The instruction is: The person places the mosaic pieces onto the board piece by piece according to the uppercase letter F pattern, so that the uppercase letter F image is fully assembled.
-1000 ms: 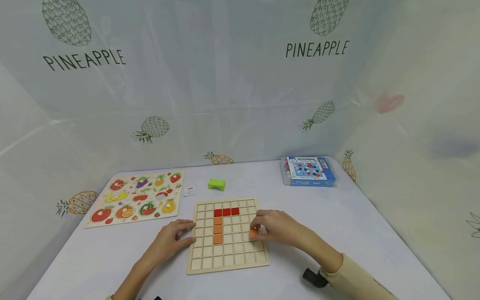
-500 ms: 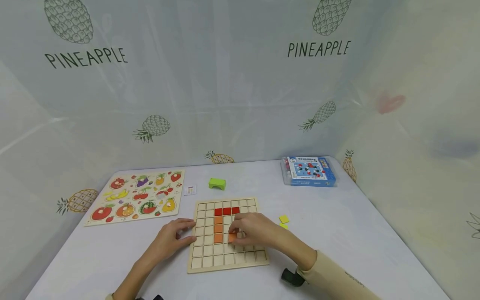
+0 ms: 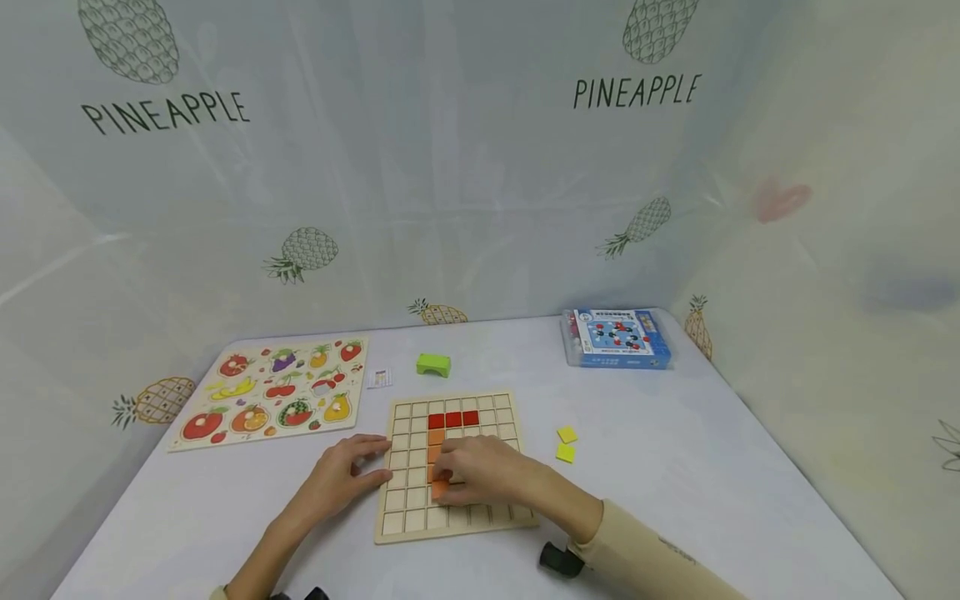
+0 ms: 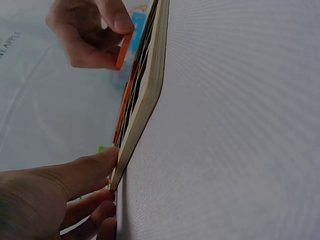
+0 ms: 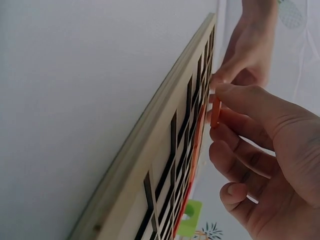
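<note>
Head view: decently bright, soft even light, greyish cast. Thin pale glare streaks on the backdrop (image 3: 480,167); faint soft shadows on the table (image 3: 675,467) by the forearms (image 3: 555,492). Red patch (image 3: 780,202) on the right reads blurred; fine print on the box (image 3: 618,337) unreadable. Both wrist views much dimmer, colours muted, left hand (image 4: 55,195) and right hand (image 5: 280,145) underlit. Left wrist: fine ripple pattern across the table.

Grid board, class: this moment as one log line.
right hand: pinches orange tile above grid board; left hand: touches grid board's left edge; red tiles: in grid board; yellow tiles: right of grid board
</note>
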A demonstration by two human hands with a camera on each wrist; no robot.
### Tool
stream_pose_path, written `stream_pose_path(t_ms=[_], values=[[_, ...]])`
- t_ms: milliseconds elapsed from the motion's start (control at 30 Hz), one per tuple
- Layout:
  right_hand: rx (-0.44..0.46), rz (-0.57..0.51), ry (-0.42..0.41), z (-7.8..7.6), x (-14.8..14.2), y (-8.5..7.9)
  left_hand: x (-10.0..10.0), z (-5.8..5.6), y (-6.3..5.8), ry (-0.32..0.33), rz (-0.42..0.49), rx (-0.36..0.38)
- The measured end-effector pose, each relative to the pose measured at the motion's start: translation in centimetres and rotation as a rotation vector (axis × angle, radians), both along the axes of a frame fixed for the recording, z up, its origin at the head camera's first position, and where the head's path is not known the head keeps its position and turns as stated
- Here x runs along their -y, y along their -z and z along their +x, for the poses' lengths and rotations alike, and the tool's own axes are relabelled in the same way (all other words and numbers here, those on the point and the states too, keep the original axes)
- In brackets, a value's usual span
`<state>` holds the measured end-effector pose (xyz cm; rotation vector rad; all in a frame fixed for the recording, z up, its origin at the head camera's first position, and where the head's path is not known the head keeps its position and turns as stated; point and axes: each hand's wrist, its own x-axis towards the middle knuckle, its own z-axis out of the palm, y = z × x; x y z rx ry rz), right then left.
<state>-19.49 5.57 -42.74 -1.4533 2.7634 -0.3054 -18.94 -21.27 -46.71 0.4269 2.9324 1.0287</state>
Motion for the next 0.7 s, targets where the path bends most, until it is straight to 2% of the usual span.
stream_pose_path(t_ms=[700], values=[[-0.045, 0.031, -0.011, 0.17, 0.85, 0.81, 0.02, 0.1, -0.08, 0.013, 0.003, -0.015]])
